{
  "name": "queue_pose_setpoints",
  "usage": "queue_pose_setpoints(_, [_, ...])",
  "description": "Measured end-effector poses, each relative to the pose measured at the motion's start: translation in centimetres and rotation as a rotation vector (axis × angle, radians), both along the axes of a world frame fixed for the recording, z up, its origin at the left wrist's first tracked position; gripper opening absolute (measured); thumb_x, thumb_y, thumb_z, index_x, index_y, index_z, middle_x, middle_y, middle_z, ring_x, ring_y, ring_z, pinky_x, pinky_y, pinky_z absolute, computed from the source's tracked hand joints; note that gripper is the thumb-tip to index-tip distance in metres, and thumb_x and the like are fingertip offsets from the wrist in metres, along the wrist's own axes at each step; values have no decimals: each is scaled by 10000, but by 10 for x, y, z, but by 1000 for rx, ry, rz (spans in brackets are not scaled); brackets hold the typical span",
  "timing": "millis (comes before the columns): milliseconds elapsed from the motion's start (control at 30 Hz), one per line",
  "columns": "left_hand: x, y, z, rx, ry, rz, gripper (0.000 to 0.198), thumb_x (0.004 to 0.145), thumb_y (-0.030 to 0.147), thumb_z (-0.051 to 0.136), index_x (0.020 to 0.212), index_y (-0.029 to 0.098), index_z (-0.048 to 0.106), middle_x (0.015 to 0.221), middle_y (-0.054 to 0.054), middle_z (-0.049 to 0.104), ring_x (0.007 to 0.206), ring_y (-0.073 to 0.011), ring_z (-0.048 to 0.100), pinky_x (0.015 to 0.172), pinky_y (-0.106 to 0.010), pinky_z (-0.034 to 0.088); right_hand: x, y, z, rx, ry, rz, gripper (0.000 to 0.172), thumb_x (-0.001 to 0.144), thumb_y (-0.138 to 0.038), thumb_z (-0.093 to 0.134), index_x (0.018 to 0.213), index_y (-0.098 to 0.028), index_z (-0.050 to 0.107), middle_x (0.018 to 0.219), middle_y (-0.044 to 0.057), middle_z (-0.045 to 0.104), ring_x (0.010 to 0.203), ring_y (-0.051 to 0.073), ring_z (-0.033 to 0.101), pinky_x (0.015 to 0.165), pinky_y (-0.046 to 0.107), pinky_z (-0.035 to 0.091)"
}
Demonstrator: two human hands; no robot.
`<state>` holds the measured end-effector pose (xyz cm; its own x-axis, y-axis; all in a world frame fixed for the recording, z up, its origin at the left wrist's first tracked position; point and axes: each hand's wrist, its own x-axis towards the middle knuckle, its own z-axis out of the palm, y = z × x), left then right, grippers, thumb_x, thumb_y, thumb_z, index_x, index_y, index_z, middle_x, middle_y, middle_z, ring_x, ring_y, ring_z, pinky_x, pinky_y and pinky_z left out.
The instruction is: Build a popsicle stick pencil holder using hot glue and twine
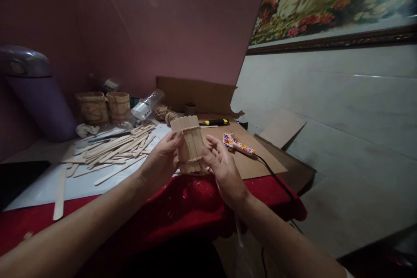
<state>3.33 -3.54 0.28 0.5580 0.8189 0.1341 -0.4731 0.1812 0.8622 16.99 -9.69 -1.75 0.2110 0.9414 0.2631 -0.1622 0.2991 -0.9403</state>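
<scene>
Between my hands is an upright craft-stick holder point(189, 143), its wooden sticks standing side by side with twine bands near top and bottom. My left hand point(164, 152) grips its left side, thumb on the front. At the lower right edge, my right hand point(223, 165) has its thumb against the sticks and its fingers curved behind and beside them. Loose craft sticks point(114, 150) lie heaped to the left on white sheeting. A flower-patterned hot glue gun point(237, 144) rests to the right on cardboard point(257, 163).
Behind the holder lie a yellow-black utility knife point(215, 122) and a twine ball point(171, 117). Two stick-covered cups point(117, 105) and a plastic bottle point(148, 105) stand or lie at back left. A purple tumbler point(41, 100) is far left. The glue gun's cord point(272, 171) crosses the red cloth point(192, 200).
</scene>
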Motion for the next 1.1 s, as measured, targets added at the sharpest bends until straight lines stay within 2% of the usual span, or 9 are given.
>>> queue_pose_setpoints(133, [0, -1, 1, 6, 8, 13, 532, 792, 437, 727, 1227, 161, 595, 1046, -128, 720, 931, -308, 691, 756, -391, 545, 0, -1, 0, -12, -36, 11, 791, 684, -388, 829, 1341, -211, 426, 1333, 150, 572, 1176, 279, 604, 986, 433, 508])
queue_pose_setpoints(400, [-1, -2, 2, -14, 50, 29, 567, 777, 446, 730, 1257, 194, 564, 1089, -134, 700, 912, -318, 691, 671, -392, 559, -9, 5, -6, -15, 14, -13, 816, 664, -368, 831, 1350, -224, 413, 1313, 140, 581, 1164, 271, 605, 984, 436, 518])
queue_pose_setpoints(600, [-1, -1, 2, 27, 9, 13, 574, 754, 441, 753, 1231, 170, 580, 1109, -137, 698, 947, -324, 684, 759, -413, 543, 0, 6, -4, -17, 38, 22, 667, 774, -527, 720, 1314, -210, 490, 1322, 139, 588, 1244, 294, 560, 1024, 458, 481])
queue_pose_setpoints(800, [-2, -3, 3, 40, -43, -69, 507, 772, 455, 737, 1174, 170, 620, 1110, -143, 706, 1013, -354, 667, 824, -454, 528, 5, -5, -1, 98, -113, 88, 805, 731, -416, 813, 1407, -256, 407, 1431, 119, 518, 1298, 272, 519, 1071, 444, 442])
queue_pose_setpoints(900, [1, -3, 4, 58, -65, -87, 496, 768, 457, 747, 1157, 175, 625, 1128, -140, 702, 1051, -345, 658, 865, -447, 521, 1, -7, -2, 122, -188, -24, 858, 718, -397, 824, 1440, -277, 376, 1419, 111, 520, 1253, 275, 545, 1048, 451, 459])
queue_pose_setpoints(1033, [6, -1, 0, 126, -65, 40, 629, 674, 443, 833, 1184, 162, 595, 1158, -146, 690, 1060, -319, 660, 890, -410, 515, -2, -5, -6, 194, -388, -292, 891, 672, -348, 853, 1443, -270, 413, 1312, 122, 556, 1232, 322, 520, 1063, 511, 422])
queue_pose_setpoints(1100, [7, 2, -3, 127, -48, 84, 654, 642, 370, 865, 1187, 145, 583, 1140, -147, 694, 1024, -310, 674, 877, -403, 521, -2, -6, -7, 206, -461, -325, 899, 647, -329, 867, 1435, -285, 436, 1283, 121, 558, 1242, 342, 494, 1065, 534, 410])
